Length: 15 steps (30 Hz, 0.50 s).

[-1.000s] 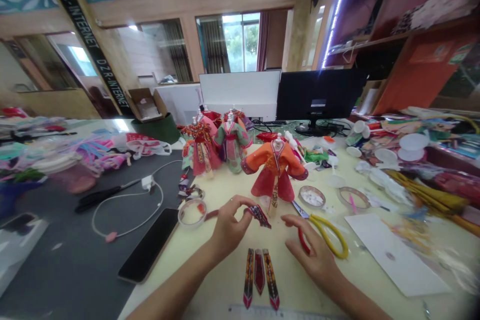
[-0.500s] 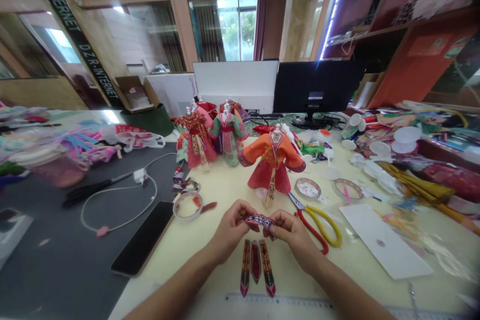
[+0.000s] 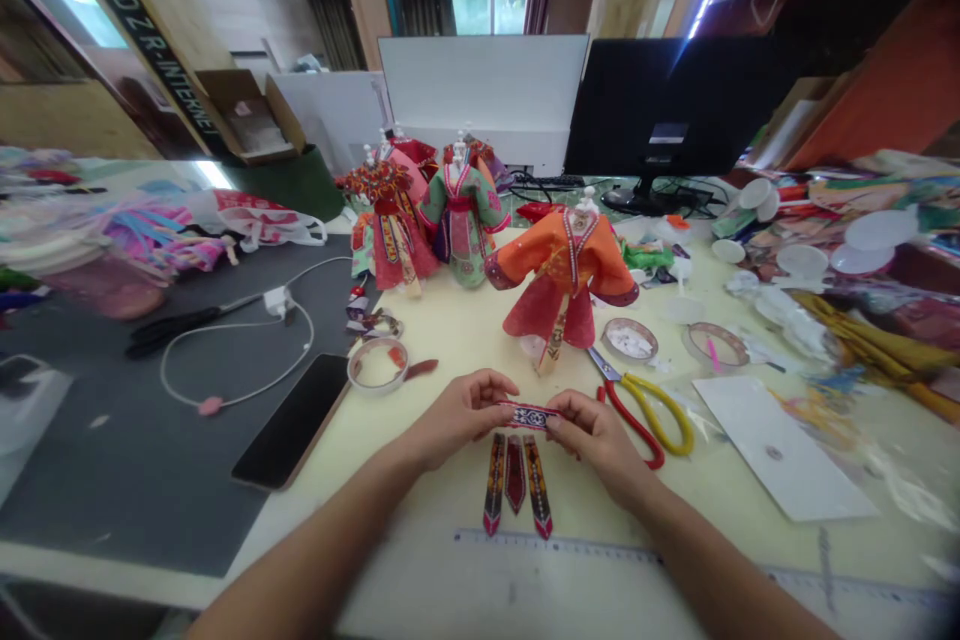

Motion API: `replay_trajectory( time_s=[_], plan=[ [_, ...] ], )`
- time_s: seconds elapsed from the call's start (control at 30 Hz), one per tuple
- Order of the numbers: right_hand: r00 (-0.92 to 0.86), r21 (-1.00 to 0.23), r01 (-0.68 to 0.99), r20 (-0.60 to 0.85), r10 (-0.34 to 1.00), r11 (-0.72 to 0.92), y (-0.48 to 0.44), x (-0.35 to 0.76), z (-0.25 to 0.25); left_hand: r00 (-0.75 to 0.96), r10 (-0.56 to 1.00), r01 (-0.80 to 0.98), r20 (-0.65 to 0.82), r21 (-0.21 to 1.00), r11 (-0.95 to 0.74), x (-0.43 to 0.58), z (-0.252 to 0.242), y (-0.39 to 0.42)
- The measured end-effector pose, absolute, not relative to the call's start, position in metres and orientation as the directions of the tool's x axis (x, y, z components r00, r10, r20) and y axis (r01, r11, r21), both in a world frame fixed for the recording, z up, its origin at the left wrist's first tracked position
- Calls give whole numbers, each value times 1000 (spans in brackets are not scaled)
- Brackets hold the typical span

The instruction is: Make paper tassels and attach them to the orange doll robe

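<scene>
Woven patterned band [image 3: 527,416] now pulled straight and level, no longer bowed as half a second earlier; held in the air at its two ends, pinched between thumb and fingers of the left hand [image 3: 461,410] and of the right hand [image 3: 596,435]; both hands almost closed on it, a short stretch of band showing between them; view tipped a little lower than before, more of the long ruler [image 3: 555,546] in sight on the near part of the table [image 3: 442,340].

Just below the band, three pointed embroidered strips [image 3: 514,480] side by side on the table, near the hands but not touching them; straight ahead, beyond the band, an orange-and-red doll costume [image 3: 566,275], with a green costume [image 3: 463,220] and a red one [image 3: 390,230] farther back; just beside the right hand, red-and-yellow-handled scissors [image 3: 645,420]; left of the left hand, a roll of clear tape [image 3: 377,365] and, farther out, a black smartphone [image 3: 289,420] along the table edge; to the right, a white card [image 3: 780,450].

Both forearms reaching in from the lower corners, angled toward each other, wrists low, elbows out of view.
</scene>
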State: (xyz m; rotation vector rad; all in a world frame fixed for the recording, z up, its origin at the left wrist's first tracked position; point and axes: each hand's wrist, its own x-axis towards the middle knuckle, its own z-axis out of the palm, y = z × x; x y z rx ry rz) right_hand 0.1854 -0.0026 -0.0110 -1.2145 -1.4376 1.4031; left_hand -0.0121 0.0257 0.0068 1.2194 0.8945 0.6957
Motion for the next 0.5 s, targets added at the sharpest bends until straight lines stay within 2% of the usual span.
replay_trajectory(
  time_s=[0.07, 0.27, 0.5],
  plan=[
    [-223, -987, 157, -65, 973, -30, -2, 185, -11, 504, 836, 122, -215, 977, 178, -13, 8, 27],
    [-216, -945, 325, -29, 976, 44, -2, 184, -15, 457, 879, 343, -138, 939, -32, -16, 2, 28],
    [-188, -877, 478, -45, 981, 51, -1, 184, -17, 414, 893, 531, -179, 844, -77, -17, 2, 29]
  ],
)
